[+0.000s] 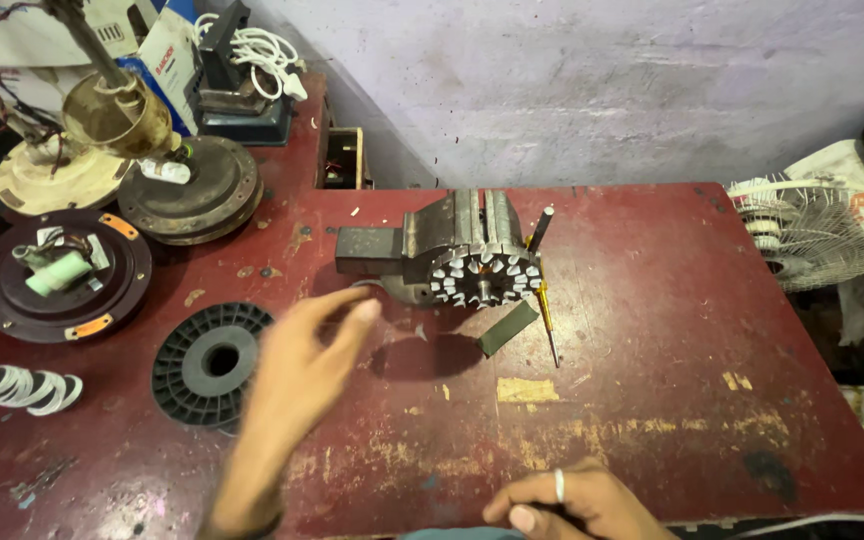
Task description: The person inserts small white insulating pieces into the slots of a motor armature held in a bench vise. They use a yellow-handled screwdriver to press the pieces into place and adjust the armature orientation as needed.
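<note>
A round slotted motor stator is clamped in a grey bench vise at the middle of a worn red table. My left hand hovers over the table with fingers stretched toward the vise base, holding nothing; it is blurred. My right hand, with a ring on one finger, rests at the near table edge with fingers curled; nothing shows in it. A yellow-handled screwdriver and a dark flat strip lie just right of the vise.
A black plastic spool lies left of my left hand. Ceiling fan motor housings and a bare rotor plate fill the left side. White tape rings sit at far left. A white fan guard stands off the right edge.
</note>
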